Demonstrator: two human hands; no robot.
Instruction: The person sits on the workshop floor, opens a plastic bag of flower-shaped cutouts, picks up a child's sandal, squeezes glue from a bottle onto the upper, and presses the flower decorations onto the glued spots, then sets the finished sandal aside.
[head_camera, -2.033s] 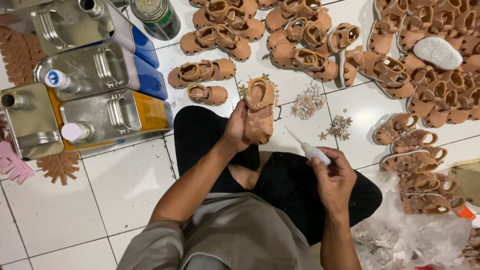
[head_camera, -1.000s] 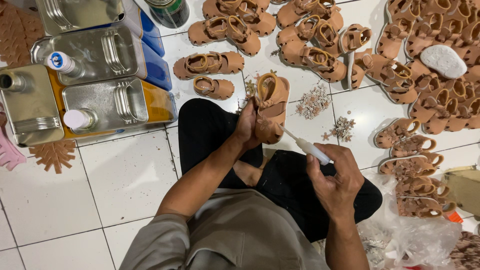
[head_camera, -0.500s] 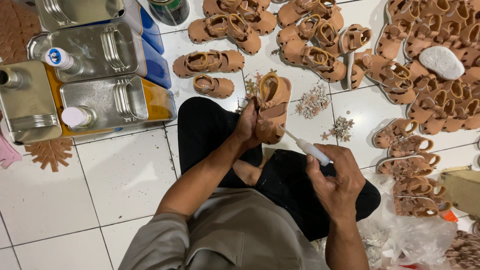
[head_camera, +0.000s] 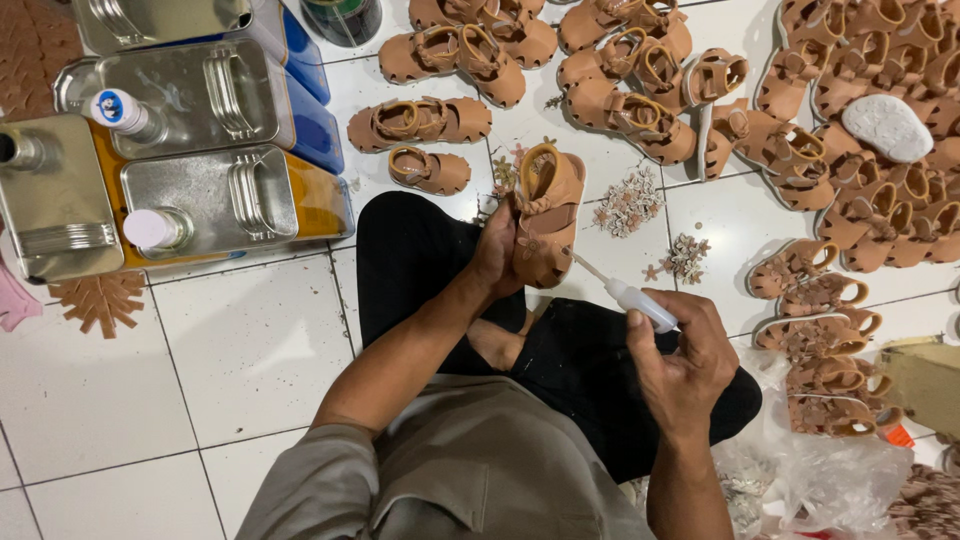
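Now the tip of the white glue bottle (head_camera: 640, 300) sits right at the near side of the small tan sandal (head_camera: 545, 215), closer than 2 seconds ago, when bottle and sandal were apart; over the last second both hands have hardly shifted, which suggests glue is being laid on the strap, probably for 1 of the little flower pieces (head_camera: 628, 205) heaped on the white tiled floor (head_camera: 250, 340) just right of the sandal. The left hand (head_camera: 497, 255) is closed around the sandal from the near side, holding it upright above the person's black-trousered knee, forearm stretched forward. The right hand (head_camera: 685, 360) is wrapped shut around the bottle's body, thumb on top, nozzle angled toward the far left. More tan sandals (head_camera: 640, 90) lie in pairs across the far and right floor, and 3 metal cans (head_camera: 215, 195) stand at the far left.
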